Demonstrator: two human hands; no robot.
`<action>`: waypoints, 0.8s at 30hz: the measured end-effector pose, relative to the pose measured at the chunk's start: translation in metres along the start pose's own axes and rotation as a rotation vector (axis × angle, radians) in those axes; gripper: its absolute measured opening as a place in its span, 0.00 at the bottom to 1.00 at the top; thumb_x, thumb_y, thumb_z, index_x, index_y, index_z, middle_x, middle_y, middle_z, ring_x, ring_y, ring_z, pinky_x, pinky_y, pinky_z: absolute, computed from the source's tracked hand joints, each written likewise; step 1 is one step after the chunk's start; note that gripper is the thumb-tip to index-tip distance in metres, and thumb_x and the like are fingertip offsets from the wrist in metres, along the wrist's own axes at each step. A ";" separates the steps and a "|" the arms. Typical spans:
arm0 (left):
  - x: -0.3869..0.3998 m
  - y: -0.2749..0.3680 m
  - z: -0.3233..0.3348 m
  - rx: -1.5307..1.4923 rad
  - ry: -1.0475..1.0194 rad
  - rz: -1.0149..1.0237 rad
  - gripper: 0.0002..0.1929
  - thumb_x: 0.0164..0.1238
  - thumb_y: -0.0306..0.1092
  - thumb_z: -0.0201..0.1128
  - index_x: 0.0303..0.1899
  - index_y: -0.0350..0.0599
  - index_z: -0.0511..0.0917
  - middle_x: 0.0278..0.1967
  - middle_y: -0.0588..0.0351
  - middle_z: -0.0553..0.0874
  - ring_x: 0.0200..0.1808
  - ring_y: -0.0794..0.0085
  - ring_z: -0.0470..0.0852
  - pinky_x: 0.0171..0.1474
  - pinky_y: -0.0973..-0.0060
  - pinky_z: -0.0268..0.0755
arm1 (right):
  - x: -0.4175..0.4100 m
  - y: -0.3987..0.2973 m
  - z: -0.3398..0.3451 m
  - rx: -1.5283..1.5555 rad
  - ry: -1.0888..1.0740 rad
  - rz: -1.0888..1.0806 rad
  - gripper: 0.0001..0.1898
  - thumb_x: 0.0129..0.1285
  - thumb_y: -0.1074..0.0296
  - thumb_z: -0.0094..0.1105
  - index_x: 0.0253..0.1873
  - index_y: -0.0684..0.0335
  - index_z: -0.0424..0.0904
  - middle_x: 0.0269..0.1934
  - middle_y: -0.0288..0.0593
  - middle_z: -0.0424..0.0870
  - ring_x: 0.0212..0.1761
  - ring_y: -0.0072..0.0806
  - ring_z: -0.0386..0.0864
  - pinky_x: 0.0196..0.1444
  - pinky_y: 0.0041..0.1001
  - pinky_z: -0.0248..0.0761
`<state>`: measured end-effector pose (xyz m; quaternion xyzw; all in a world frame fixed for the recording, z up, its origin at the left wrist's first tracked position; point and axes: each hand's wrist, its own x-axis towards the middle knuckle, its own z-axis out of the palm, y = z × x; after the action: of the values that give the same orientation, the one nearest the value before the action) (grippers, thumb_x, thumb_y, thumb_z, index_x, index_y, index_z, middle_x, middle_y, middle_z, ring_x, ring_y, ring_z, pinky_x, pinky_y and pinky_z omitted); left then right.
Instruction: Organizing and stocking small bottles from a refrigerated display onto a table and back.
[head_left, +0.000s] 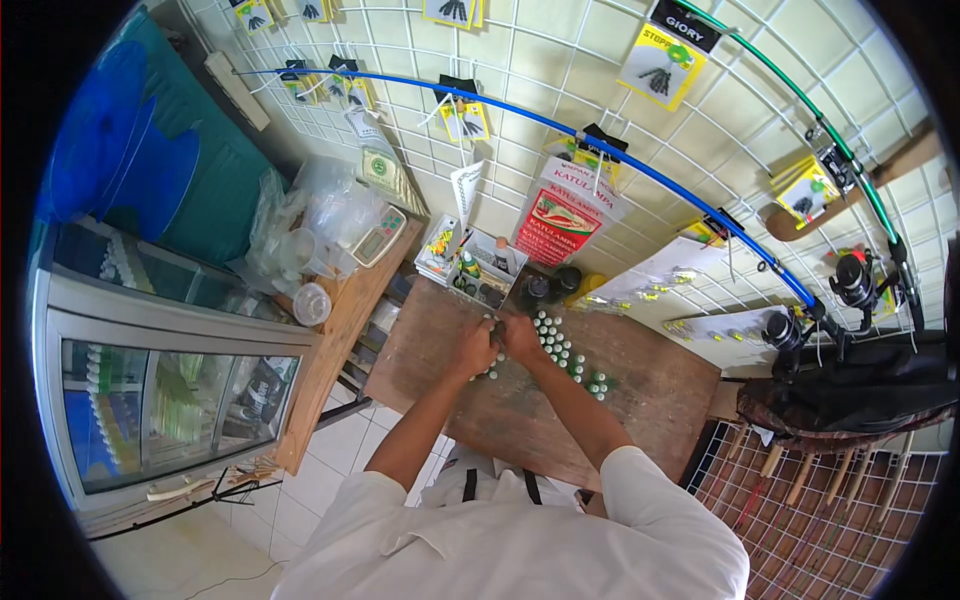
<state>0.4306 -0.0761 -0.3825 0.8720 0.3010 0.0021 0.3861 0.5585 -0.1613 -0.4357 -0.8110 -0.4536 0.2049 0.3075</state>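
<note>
On the brown wooden table (465, 405), my left hand (474, 350) and my right hand (520, 337) meet with curled fingers around a small object. The fingers hide most of it, so its kind cannot be told. Several small green bottles with white caps (555, 337) stand in rows just right of my right hand, partly under the forearm. A smaller group of white-capped bottles (493, 367) stands close beside my left hand. Behind the hands sits a white divided organizer box (471, 300) with small bottles and bright packets in it.
Dark jars (565, 282) stand at the table's back edge. A wire grid wall (525, 45) carries packets and a blue fishing rod (645, 176). To the left are a wooden counter (352, 307) with a digital scale (381, 236), and a glass cabinet (180, 405). A black bag (847, 390) hangs at right.
</note>
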 end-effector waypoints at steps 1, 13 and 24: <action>0.001 -0.002 0.001 0.013 0.030 0.012 0.23 0.60 0.30 0.66 0.59 0.39 0.78 0.53 0.38 0.83 0.56 0.42 0.80 0.61 0.52 0.72 | 0.001 0.001 0.002 0.019 -0.012 0.011 0.19 0.56 0.77 0.60 0.54 0.62 0.84 0.43 0.61 0.85 0.45 0.58 0.84 0.49 0.47 0.78; -0.021 -0.015 0.020 -0.174 0.284 0.104 0.23 0.58 0.25 0.66 0.57 0.40 0.80 0.50 0.40 0.85 0.51 0.44 0.83 0.54 0.55 0.75 | -0.035 -0.034 -0.025 0.038 0.212 0.027 0.12 0.56 0.70 0.68 0.45 0.67 0.86 0.33 0.55 0.86 0.33 0.49 0.85 0.38 0.41 0.78; -0.130 0.031 -0.037 -0.555 -0.152 0.085 0.14 0.72 0.30 0.67 0.54 0.35 0.84 0.37 0.61 0.85 0.33 0.83 0.74 0.37 0.79 0.70 | -0.151 -0.105 -0.083 0.431 0.032 0.129 0.14 0.62 0.71 0.70 0.52 0.66 0.87 0.33 0.41 0.88 0.31 0.18 0.81 0.35 0.23 0.76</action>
<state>0.3314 -0.1358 -0.3058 0.7424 0.2224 0.0351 0.6310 0.4692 -0.2754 -0.2957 -0.7569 -0.3416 0.3032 0.4673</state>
